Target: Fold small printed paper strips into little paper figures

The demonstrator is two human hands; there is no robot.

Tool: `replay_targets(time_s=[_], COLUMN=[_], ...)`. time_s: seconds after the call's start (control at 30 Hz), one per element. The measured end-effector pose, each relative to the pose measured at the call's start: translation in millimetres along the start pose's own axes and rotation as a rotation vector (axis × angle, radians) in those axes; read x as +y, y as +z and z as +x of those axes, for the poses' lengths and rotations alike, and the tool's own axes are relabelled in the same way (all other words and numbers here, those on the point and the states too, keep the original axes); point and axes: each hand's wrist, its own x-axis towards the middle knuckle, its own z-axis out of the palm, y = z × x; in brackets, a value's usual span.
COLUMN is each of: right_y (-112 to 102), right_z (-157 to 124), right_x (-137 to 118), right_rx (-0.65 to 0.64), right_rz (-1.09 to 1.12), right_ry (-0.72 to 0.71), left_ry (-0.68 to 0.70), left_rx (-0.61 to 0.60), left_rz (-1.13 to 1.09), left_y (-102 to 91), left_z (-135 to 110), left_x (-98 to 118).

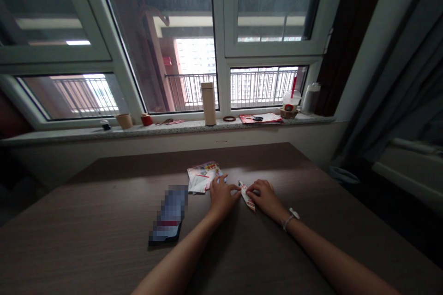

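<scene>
You are holding a folded paper strip (247,196) between both hands, down on the dark wooden table (104,239). Your left hand (221,197) is closing its fingertips on the strip's far end, and your right hand (266,198) is curling its fingers over the strip's right edge and pressing it to the tabletop. The red-and-white strip is lying slantwise in the gap between the hands, its long axis running from far-left to near-right. The near tip is poking out free below your right thumb. Both hands are touching it, the right one covering more of it.

Just beyond your left knuckles, a loose pile of printed leaflets (202,177) is lying flat, near the strip but apart from it. A phone (169,214) is resting well to the left of your left forearm. A pale band (292,215) is sitting on your right wrist.

Nothing is standing between the hands and the strip. Well apart, on the window sill (69,134), a tall flask (208,103) is standing upright, with a drink cup with a straw (291,101) to its right and scissors (258,119) lying on some papers
</scene>
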Motion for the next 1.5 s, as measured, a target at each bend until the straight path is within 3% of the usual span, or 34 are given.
replay_targets(time_s=[0.47,0.93,1.33,1.5], right_y=[-7,-29,-21,-19], right_z=[6,7,3,4], right_x=[4,12,13,15], right_rx=[-0.080,-0.302,-0.153,-0.144], right_rz=[-0.027,0.036,0.104,0.063], right_ry=[-0.023,-0.125,-0.130,-0.136], left_ry=[0.067,0.065,0.122,0.068], left_rx=[0.006,-0.136,-0.110,-0.116], left_rz=[0.104,0.067,0.040,0.045], left_y=[6.9,0.4,1.6,2.7], left_z=[0,-6,-7,-6], left_x=[1,-7,-9,-10])
